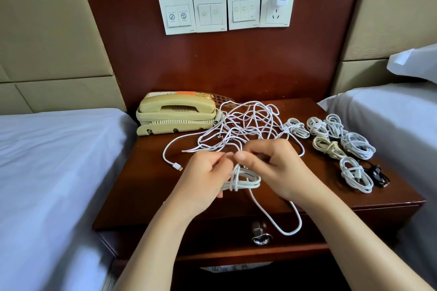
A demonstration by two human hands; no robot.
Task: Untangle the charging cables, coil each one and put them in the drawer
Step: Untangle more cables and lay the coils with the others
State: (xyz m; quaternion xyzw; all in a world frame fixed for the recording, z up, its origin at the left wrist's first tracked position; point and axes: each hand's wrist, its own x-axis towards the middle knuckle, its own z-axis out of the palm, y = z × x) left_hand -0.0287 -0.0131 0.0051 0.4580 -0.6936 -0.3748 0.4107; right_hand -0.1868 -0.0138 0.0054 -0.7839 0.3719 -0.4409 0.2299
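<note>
White charging cables in a loose tangle [248,123] lie on the wooden nightstand [142,184], just right of the cream telephone [175,113] and up against its curly cord. One free end with a USB plug [177,167] trails out in front of the telephone.

Person stands at the nightstand, both hands in front of the telephone and to its right. Left hand [203,172] has its fingers curled round a half-wound cable [241,181], several white loops bunched together, and thumb and forefinger pinch a strand at the top. Right hand [276,168] pinches the same cable tight above the loops, its thumb tip nearly meeting the left fingertips. A slack length [288,231] of it hangs off the front edge and down across the drawer [212,241], beside the metal knob [261,236]. Cannot tell whether the drawer is fully closed.

Well right of the telephone, past the tangle, coiled bundles sit on the top: five white bundles [357,145], one cream bundle [327,146], and one black bundle [377,175] farthest out, near the front corner.

Above the telephone on the wall panel is a row of four white switch plates [210,14], with a white USB adapter [281,1] plugged into the rightmost. White-sheeted beds [47,149] flank both sides.
</note>
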